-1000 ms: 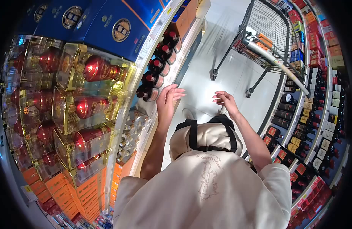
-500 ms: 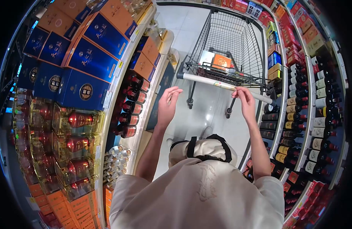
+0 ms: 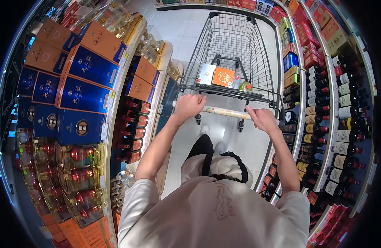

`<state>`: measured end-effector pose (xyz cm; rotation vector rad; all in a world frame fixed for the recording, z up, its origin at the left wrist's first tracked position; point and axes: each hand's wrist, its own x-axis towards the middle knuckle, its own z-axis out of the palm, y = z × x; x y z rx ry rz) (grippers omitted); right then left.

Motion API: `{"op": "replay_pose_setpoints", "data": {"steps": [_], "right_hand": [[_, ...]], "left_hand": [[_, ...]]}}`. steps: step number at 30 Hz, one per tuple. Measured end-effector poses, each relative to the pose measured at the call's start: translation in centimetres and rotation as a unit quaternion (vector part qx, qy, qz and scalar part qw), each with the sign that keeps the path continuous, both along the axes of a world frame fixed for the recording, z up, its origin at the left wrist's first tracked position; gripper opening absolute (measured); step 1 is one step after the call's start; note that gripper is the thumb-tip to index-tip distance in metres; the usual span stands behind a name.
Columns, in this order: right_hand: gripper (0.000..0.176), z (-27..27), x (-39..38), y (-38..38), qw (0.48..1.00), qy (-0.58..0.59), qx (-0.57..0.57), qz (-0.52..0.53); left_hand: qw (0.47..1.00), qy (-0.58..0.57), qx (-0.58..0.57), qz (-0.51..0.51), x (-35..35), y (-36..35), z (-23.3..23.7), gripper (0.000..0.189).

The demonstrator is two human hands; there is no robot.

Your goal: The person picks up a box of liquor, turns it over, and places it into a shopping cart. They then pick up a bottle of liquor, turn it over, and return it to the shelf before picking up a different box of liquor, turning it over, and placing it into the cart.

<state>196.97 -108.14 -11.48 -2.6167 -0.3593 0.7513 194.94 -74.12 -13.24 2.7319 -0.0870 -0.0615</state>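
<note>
Fingers (image 3: 202, 100) of the left hand (image 3: 189, 106) and right hand (image 3: 263, 120) were curled closed around the white handle (image 3: 223, 112) of the shopping cart (image 3: 227, 91), hands well apart. We saw it just ahead on the floor (image 3: 174, 29), white box (image 3: 206, 73), orange box (image 3: 223, 77), two bottles (image 3: 245, 87) inside.

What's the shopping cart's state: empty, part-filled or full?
Part-filled: the shopping cart holds a white box, an orange box and a yellow-green bottle near the handle; bare mesh shows beyond them.
</note>
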Motion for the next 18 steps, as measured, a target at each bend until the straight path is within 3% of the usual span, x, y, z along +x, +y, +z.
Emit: {"op": "replay_pose_setpoints", "data": {"steps": [1, 3, 8, 11, 18], "right_hand": [[0.074, -0.1, 0.3, -0.1, 1.0, 0.003, -0.004, -0.009], [0.074, -0.3, 0.4, -0.7, 0.996, -0.052, -0.003, 0.067], [0.071, -0.3, 1.3, 0.4, 0.998, -0.04, 0.03, 0.035], [0.07, 0.0, 2.4, 1.5, 0.999, -0.031, 0.028, 0.014], [0.061, -0.3, 5.0, 4.8, 0.994, -0.065, 0.006, -0.084]], "left_hand": [[0.999, 0.025, -0.015, -0.025, 0.4, 0.1, 0.1, 0.044], [0.998, 0.022, -0.045, -0.044, 1.3, 0.2, -0.3, 0.041], [0.998, -0.007, -0.042, -0.037, 2.9, 1.5, -1.2, 0.018], [0.998, 0.03, -0.045, -0.029, 4.9, 2.1, -0.5, 0.016], [0.997, 0.0, -0.056, -0.062, 10.1, 4.2, -0.8, 0.015]]}}
